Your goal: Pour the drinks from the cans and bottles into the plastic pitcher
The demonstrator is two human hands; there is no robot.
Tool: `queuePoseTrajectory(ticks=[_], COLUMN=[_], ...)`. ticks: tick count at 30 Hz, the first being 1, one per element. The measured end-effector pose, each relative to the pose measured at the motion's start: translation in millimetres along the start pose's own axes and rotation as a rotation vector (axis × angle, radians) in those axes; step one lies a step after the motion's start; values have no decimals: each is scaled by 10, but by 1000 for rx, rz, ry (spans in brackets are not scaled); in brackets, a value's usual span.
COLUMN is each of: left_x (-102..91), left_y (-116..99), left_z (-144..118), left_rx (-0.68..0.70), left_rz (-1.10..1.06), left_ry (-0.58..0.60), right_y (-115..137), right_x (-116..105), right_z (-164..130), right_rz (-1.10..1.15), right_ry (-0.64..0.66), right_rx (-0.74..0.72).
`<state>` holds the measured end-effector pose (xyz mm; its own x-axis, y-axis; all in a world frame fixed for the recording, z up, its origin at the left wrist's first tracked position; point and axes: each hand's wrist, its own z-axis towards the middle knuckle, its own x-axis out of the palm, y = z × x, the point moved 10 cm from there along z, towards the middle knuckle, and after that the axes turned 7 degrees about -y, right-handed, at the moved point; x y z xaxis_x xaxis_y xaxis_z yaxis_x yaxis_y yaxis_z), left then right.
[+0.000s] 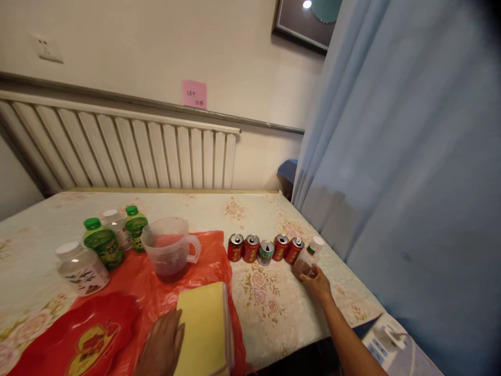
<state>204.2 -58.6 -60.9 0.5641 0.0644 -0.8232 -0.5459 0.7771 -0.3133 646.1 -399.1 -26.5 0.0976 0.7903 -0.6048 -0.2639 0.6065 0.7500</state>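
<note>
My right hand (318,284) is closed around the lower part of a clear bottle (309,257) with a white cap and brownish liquid near its base. The bottle stands at the right end of a row of several opened drink cans: red cans (251,248) with a small green can (266,253) in the middle. My left hand (162,339) lies with fingers extended at the left edge of a folded yellow cloth (203,329). Under the cloth spreads a red plastic sheet (213,261). Beyond it stands a translucent measuring jug (168,250), its handle facing right.
Green-capped bottles (102,245) and white-capped clear jars (83,271) stand on the left, near a red scalloped tray (58,334). All rest on a floral tablecloth (258,209). A blue curtain (391,156) hangs at right, above a power strip (381,344). A radiator (156,151) lines the wall.
</note>
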Motion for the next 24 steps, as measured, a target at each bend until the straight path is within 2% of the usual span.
queuePoseTrajectory(ticks=[10, 18, 24], left_x=[28, -20, -66], left_y=[11, -1, -24], left_z=[-22, -70, -133], left_rx=[38, 11, 1], left_rz=[-19, 11, 18], left_ry=[-39, -71, -100], right_y=[-248, -317, -454], right_x=[202, 192, 97], right_z=[-109, -166, -439], right_rz=[-67, -33, 0], right_ry=[-34, -14, -39], right_rx=[6, 24, 123])
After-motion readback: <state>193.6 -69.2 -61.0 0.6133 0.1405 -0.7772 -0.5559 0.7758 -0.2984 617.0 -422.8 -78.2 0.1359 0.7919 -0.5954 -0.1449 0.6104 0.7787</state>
